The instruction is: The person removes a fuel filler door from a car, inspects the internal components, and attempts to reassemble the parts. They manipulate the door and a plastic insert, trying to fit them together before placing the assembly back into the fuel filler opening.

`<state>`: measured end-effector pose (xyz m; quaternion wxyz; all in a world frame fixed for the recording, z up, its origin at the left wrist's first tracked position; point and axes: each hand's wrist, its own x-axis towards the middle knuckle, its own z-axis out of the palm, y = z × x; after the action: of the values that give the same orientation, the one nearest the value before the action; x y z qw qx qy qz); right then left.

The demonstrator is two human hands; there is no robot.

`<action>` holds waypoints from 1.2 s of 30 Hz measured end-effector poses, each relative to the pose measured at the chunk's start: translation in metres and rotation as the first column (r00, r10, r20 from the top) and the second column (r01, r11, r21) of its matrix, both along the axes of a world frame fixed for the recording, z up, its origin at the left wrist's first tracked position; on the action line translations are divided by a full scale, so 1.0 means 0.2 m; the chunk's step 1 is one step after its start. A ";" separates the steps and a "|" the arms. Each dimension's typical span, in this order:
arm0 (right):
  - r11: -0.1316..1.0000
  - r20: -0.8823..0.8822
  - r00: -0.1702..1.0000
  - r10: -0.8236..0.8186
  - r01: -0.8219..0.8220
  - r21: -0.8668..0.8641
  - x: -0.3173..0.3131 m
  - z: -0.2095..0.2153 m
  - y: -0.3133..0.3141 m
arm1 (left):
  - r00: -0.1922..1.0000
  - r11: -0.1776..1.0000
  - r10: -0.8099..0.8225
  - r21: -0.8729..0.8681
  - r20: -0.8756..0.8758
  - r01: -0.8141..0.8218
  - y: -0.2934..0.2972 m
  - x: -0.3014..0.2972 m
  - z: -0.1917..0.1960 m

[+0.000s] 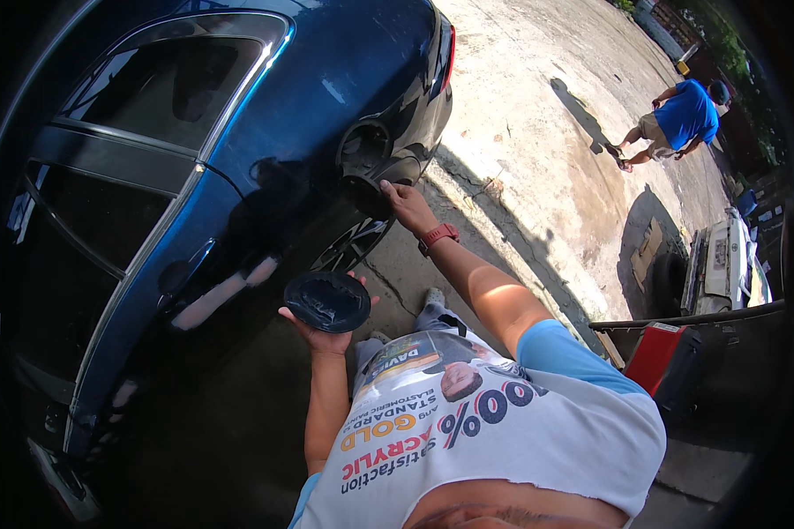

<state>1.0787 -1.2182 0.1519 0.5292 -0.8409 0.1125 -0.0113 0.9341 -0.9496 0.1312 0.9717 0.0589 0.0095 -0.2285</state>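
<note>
A dark blue car (309, 106) stands at the left, showing its rear side. On its flank a round fuel filler recess (364, 145) is uncovered, and the dark fuel flap (367, 196) is swung out beside it. My right hand (406, 206), with a red wristband, has its fingertips closed on the edge of that flap. Lower and nearer, my left hand (318, 339) is palm up beneath a dark round dish (328, 301). Its fingers curl around the rim. Something dark and glossy lies in the dish, too dim to name.
A rear wheel (348, 245) sits just below the flap. Beyond the car, a person in a blue shirt (686, 115) is on the sunlit concrete (538, 115). At the right are a red and black case (660, 357), a tyre (669, 284) and a white car panel (716, 264).
</note>
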 end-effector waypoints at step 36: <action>0.886 -0.099 0.928 0.358 -0.305 0.349 0.27 -0.03 -0.29 | 0.986 0.896 0.115 0.442 -0.120 -0.050 -0.58 0.72 0.13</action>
<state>1.1319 -1.2756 0.1465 0.6447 -0.7461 0.0093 0.1659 1.0777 -1.0660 0.1567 0.9392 0.2586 0.1327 -0.1826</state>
